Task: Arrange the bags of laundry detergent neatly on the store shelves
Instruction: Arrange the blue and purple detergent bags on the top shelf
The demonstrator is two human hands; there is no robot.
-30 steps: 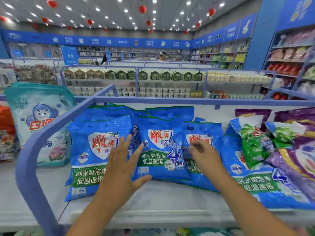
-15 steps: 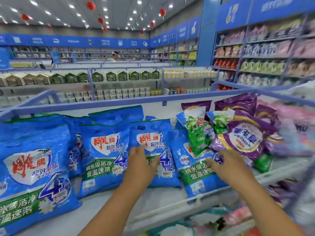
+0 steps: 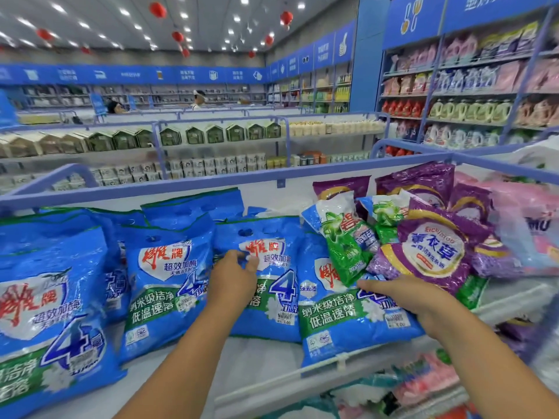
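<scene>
Blue detergent bags lie in a row on the white shelf (image 3: 266, 361). The left hand (image 3: 233, 278) rests on the middle blue bag (image 3: 272, 285), fingers curled at its top edge. The right hand (image 3: 402, 296) lies flat, fingers straight, on the rightmost blue bag (image 3: 341, 319), just beside a green bag (image 3: 344, 243) and a purple bag (image 3: 429, 252).

You can read 雕牌 in red on the white shield of each blue detergent bag (image 3: 169, 285), with 超效加酶 beneath it, a large "4", and 纳米级洁净 低温速溶 on the green band. The small price sticker (image 3: 397, 320) on the bag nearest your right hand reads 5.00. The purple bag (image 3: 435, 252) says 薰衣草 in blue. The blue overhead signs are too blurred to read.
</scene>
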